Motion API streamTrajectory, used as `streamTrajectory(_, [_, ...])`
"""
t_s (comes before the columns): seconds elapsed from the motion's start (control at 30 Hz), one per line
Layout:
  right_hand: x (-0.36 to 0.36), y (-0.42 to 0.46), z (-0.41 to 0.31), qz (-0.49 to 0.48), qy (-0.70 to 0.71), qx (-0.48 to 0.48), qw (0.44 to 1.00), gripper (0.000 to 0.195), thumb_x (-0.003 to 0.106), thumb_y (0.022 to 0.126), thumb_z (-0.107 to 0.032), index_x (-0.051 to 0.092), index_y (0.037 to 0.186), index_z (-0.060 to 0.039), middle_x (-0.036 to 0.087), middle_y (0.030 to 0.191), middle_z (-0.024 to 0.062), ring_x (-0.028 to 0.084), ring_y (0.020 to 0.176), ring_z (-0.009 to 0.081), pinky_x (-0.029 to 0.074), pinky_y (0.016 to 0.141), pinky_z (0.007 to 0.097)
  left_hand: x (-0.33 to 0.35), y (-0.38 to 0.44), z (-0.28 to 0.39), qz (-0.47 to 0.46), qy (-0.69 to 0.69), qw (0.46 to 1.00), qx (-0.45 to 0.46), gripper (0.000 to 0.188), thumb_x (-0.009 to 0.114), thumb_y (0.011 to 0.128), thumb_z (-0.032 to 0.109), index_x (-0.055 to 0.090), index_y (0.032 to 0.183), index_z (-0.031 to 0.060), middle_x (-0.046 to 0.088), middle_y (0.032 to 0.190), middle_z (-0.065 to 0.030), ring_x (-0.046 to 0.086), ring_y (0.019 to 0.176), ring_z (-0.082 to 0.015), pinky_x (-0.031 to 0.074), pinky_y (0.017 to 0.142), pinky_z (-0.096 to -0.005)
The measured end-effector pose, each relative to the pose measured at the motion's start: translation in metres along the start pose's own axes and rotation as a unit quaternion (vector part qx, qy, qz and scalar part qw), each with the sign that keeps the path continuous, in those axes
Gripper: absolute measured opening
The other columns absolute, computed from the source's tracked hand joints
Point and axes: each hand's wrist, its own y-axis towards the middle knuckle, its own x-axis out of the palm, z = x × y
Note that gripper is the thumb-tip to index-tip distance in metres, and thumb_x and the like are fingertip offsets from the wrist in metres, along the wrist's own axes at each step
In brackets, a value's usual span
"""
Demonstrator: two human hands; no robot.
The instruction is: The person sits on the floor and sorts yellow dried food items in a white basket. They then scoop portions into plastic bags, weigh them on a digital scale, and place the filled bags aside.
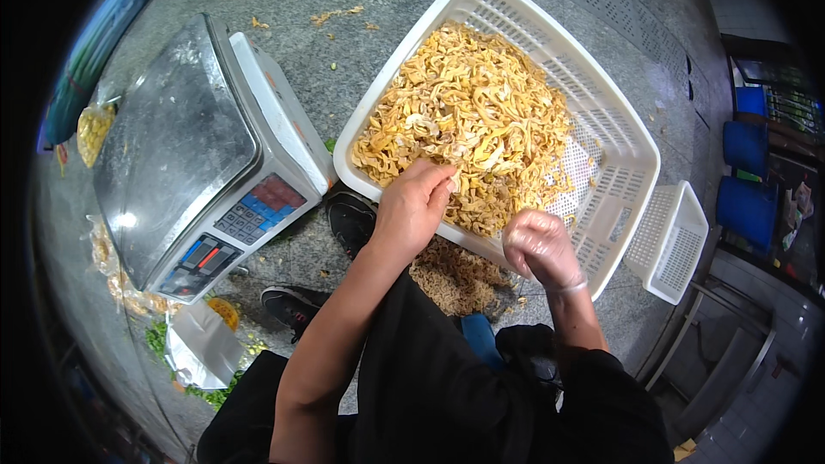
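Note:
A large white perforated plastic basket [622,174] holds a heap of shredded yellow food strips [490,103], whose exact kind I cannot tell. My bare left hand [416,203] reaches over the basket's near rim. Its thumb and forefinger pinch a small pale strip [454,180] at the edge of the heap. To its right, my right hand [540,248], in a clear plastic glove, is above the same rim with the fingers curled inward. Whether anything is inside those curled fingers is hidden.
A digital scale [180,122] with a metal platter stands left of the basket. Brown shreds [457,277] lie in a pile below the near rim. A smaller white basket [673,245] stands at right. A white bag [203,345] and greens are at lower left.

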Motion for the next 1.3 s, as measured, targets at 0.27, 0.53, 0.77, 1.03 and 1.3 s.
streamTrajectory(0.27, [0.016, -0.015, 0.031, -0.169, -0.494, 0.042, 0.852, 0.019, 0.065, 0.087, -0.018, 0.069, 0.104, -0.0107, 0.070, 0.093, 0.0125, 0.067, 0.087, 0.0306, 0.052, 0.081, 0.0389, 0.001, 0.044, -0.016, 0.086, 0.062, 0.994, -0.018, 0.011, 0.070, 0.084, 0.014, 0.065, 0.089, 0.0049, 0.062, 0.091, -0.0092, 0.064, 0.077, -0.0281, 0.050, 0.068, -0.0370])
streamTrajectory(0.53, [0.022, 0.012, 0.000, -0.061, -0.397, -0.020, 0.916, 0.008, 0.067, 0.086, -0.008, 0.067, 0.094, -0.0043, 0.068, 0.086, 0.0065, 0.064, 0.071, 0.0155, 0.053, 0.069, 0.0281, 0.005, 0.043, -0.011, 0.051, -0.083, 0.994, -0.056, 0.014, 0.075, 0.078, 0.004, 0.062, 0.083, 0.0014, 0.059, 0.082, -0.0023, 0.056, 0.068, -0.0127, 0.047, 0.064, -0.0255])
streamTrajectory(0.77, [0.036, 0.054, -0.006, 0.132, -0.107, -0.194, 0.966, 0.024, 0.061, 0.090, 0.000, 0.061, 0.114, -0.0005, 0.058, 0.096, 0.0002, 0.054, 0.082, 0.0066, 0.047, 0.071, 0.0216, 0.006, 0.027, 0.000, -0.044, -0.270, 0.954, -0.123, 0.015, 0.073, 0.078, -0.002, 0.062, 0.087, 0.0033, 0.061, 0.079, 0.0017, 0.053, 0.069, -0.0045, 0.046, 0.064, -0.0213])
streamTrajectory(1.03, [0.038, 0.067, 0.004, 0.163, -0.121, -0.196, 0.959, 0.023, 0.064, 0.089, 0.000, 0.062, 0.111, -0.0015, 0.057, 0.092, 0.0005, 0.054, 0.077, 0.0066, 0.047, 0.070, 0.0220, 0.005, 0.022, -0.003, -0.086, -0.343, 0.929, -0.107, 0.018, 0.063, 0.083, -0.009, 0.063, 0.098, 0.0014, 0.063, 0.094, -0.0010, 0.057, 0.083, -0.0069, 0.048, 0.079, -0.0222])
streamTrajectory(1.3, [0.036, 0.069, 0.003, 0.191, -0.101, -0.209, 0.954, 0.013, 0.062, 0.091, -0.001, 0.062, 0.104, -0.0001, 0.060, 0.087, 0.0005, 0.056, 0.072, 0.0065, 0.048, 0.066, 0.0210, 0.000, 0.018, 0.006, -0.092, -0.367, 0.918, -0.118, 0.015, 0.057, 0.088, -0.004, 0.066, 0.100, -0.0010, 0.065, 0.095, -0.0024, 0.058, 0.083, -0.0090, 0.048, 0.078, -0.0237])
